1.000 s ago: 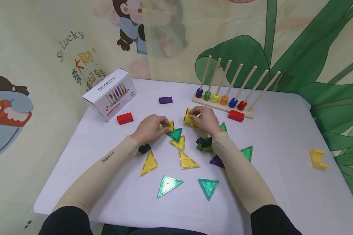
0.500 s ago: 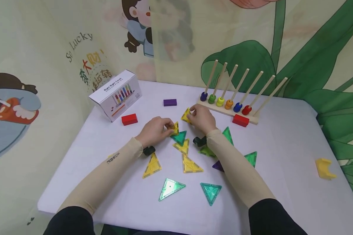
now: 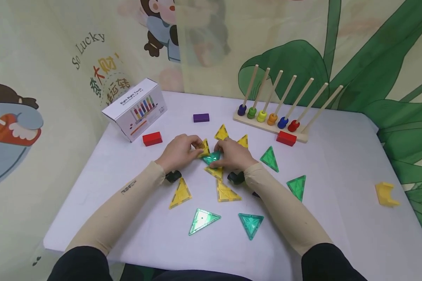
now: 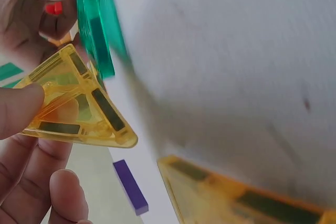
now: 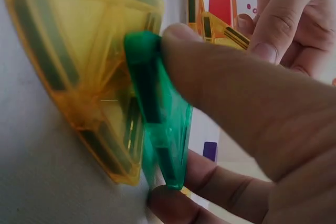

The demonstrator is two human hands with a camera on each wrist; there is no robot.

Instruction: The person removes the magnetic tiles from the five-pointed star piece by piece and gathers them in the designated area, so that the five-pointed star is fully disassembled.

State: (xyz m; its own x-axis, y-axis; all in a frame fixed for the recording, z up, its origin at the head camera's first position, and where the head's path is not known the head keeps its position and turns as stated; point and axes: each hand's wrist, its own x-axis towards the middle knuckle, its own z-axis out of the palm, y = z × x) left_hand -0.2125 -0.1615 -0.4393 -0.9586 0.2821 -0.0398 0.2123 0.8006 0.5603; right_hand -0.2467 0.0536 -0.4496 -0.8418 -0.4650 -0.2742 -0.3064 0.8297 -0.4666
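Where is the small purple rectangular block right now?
In the head view the purple rectangular block lies flat on the white table, towards its far edge, between the white cardboard box and the wooden peg rack.

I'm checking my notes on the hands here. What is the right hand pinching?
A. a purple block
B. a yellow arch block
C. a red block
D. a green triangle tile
D: the right hand pinches the green triangle tile between thumb and finger, against a yellow tile.
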